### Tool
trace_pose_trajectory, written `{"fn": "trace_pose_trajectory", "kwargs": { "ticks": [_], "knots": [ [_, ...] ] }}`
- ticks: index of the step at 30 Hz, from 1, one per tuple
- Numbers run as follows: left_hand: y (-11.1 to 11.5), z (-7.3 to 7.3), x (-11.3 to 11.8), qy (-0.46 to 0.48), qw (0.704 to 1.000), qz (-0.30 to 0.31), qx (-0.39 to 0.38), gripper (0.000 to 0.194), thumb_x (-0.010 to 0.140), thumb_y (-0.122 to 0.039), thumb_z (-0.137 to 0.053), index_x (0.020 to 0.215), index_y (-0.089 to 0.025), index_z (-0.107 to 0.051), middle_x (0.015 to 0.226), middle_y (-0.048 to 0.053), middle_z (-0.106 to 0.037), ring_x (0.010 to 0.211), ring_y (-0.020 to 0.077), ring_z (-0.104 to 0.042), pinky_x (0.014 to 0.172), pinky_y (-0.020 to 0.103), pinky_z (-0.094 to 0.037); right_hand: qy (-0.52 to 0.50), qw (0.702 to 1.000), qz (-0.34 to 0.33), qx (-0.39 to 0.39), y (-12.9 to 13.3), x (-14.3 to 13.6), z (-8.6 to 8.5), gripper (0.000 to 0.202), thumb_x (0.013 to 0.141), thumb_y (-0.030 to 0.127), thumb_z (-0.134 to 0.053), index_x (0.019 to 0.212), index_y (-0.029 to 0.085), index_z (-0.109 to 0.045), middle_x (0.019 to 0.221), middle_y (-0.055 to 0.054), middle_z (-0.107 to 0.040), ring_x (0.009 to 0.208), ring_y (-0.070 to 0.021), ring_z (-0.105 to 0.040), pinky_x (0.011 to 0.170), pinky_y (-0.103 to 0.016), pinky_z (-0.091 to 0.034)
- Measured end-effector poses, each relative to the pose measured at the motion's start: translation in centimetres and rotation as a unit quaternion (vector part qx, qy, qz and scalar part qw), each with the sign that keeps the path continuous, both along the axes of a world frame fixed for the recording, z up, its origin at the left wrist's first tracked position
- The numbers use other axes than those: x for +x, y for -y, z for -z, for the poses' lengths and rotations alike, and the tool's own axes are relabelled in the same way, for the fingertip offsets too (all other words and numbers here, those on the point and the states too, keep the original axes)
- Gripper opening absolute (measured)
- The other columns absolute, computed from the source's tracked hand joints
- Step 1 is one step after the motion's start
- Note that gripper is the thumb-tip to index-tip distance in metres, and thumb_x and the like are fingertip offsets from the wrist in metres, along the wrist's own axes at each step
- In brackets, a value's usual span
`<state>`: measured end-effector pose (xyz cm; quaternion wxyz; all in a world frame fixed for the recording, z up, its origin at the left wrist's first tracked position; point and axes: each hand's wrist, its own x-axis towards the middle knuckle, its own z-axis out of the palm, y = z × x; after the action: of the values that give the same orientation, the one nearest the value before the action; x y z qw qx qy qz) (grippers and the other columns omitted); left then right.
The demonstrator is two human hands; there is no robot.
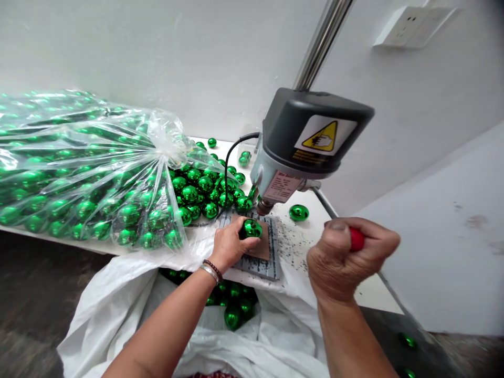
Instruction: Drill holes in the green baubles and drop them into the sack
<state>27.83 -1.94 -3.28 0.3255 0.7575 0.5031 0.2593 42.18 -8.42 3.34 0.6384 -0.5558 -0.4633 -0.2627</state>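
Note:
A shiny green ball point(252, 229) is gripped between the thumb and fingers of my left hand point(231, 242), over a brown pad on the drill press base point(271, 270). Just above the ball is the chuck point(264, 208) of the bench drill press point(311, 134); whether a bit touches the ball I cannot make out. My right hand point(350, 257) is closed round the red knob point(357, 239) of the press's feed lever. Dark shavings lie scattered on the white table beside the base.
A clear plastic bag point(79, 173) full of green balls fills the left, with loose balls spilling beside it. One ball point(298, 212) sits right of the press. A white sack point(126, 294) holding green balls hangs below the table edge. A power socket point(413, 26) is on the wall.

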Motion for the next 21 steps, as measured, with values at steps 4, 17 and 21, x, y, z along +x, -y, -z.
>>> {"fn": "trace_pose_trajectory", "kwargs": {
  "ticks": [4,17,21],
  "knots": [
    [-0.1,0.0,0.0,0.015,1.000,0.004,-0.005,0.040,0.077,-0.040,-0.071,0.115,-0.029,-0.064,0.102,0.001,-0.075,0.091,0.0229,-0.067,0.075,0.030,-0.043,-0.001,1.000,-0.022,-0.012,0.3,-0.1,0.5,0.014,0.081,0.028,-0.055,0.075,0.018,-0.048,0.066,0.003,-0.050,0.059,-0.0069,-0.050,0.057,-0.022,-0.040],
    [1.2,-0.1,-2.0,0.149,0.987,0.051,-0.042,0.042,0.072,-0.028,-0.072,0.112,-0.023,-0.063,0.084,-0.004,-0.068,0.073,0.0135,-0.059,0.066,0.023,-0.044,-0.127,0.980,0.025,-0.148,-3.2,0.9,-11.5,0.015,0.084,0.022,-0.059,0.076,0.015,-0.048,0.062,0.007,-0.041,0.057,-0.0030,-0.034,0.060,-0.023,-0.031],
    [2.2,-0.7,-4.2,0.134,0.987,0.084,-0.028,0.046,0.073,-0.031,-0.073,0.116,-0.021,-0.063,0.095,0.000,-0.070,0.083,0.0166,-0.062,0.077,0.027,-0.049,-0.137,0.982,0.017,-0.126,-3.3,0.9,-10.9,0.015,0.083,0.021,-0.059,0.074,0.016,-0.047,0.061,0.007,-0.040,0.055,-0.0036,-0.034,0.058,-0.024,-0.030]
  ]
}}
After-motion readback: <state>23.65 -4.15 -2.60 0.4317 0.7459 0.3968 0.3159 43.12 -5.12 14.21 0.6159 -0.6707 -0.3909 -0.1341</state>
